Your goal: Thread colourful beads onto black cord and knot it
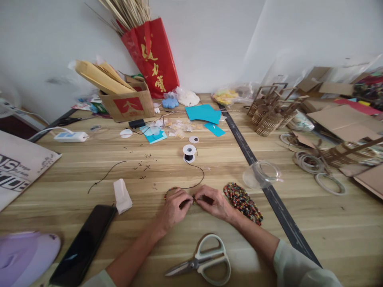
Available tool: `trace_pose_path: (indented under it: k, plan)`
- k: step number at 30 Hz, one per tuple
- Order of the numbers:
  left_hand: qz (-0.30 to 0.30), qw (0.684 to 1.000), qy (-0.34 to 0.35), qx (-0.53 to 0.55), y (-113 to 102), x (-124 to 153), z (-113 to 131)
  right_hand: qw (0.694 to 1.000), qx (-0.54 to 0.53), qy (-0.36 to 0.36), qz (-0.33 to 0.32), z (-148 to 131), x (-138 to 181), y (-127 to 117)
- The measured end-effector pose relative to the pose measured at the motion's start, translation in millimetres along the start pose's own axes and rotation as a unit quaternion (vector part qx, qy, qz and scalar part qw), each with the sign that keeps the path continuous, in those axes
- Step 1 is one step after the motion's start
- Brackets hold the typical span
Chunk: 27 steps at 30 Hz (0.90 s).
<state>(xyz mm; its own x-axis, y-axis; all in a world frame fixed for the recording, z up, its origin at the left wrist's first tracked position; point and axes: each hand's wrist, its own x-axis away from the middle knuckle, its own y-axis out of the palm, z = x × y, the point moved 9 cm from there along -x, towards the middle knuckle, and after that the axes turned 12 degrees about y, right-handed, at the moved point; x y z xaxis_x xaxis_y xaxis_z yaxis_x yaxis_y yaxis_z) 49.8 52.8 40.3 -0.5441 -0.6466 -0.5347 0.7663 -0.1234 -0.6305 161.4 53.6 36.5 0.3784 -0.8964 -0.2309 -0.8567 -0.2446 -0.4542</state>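
Observation:
My left hand [176, 205] and my right hand [212, 202] meet fingertip to fingertip on the wooden table [209, 167], both pinched on a strand of small coloured beads [169, 191] that curls out to the left of my left hand. A thin black cord [199, 177] runs from my fingers up to a small white spool [189, 152]. A pile of loose multicoloured beads [243, 201] lies just right of my right hand.
Scissors [203, 261] lie near the front edge, a black phone [83, 245] and folded tissue [122, 195] to the left. A clear plastic cup [261, 174] lies on its side. Red bag [152, 56], cardboard box [127, 104], blue paper [204, 113], wooden baskets [269, 109] crowd the back.

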Motion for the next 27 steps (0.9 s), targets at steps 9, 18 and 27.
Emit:
trace_pose_path:
  k: [9, 18, 27]
  plan:
    - [0.0, 1.0, 0.0, 0.0, 0.6, -0.7, 1.1, 1.0, -0.004, -0.009, -0.005, -0.1, 0.1, 1.7]
    - [0.0, 1.0, 0.004, 0.006, 1.2, -0.9, 2.1, 1.0, -0.001, -0.012, 0.001, -0.2, 0.3, 1.4]
    - [-0.002, 1.0, 0.01, 0.006, 2.1, -1.4, 2.2, 1.0, -0.003, -0.02, -0.006, -2.0, 0.1, 1.7]
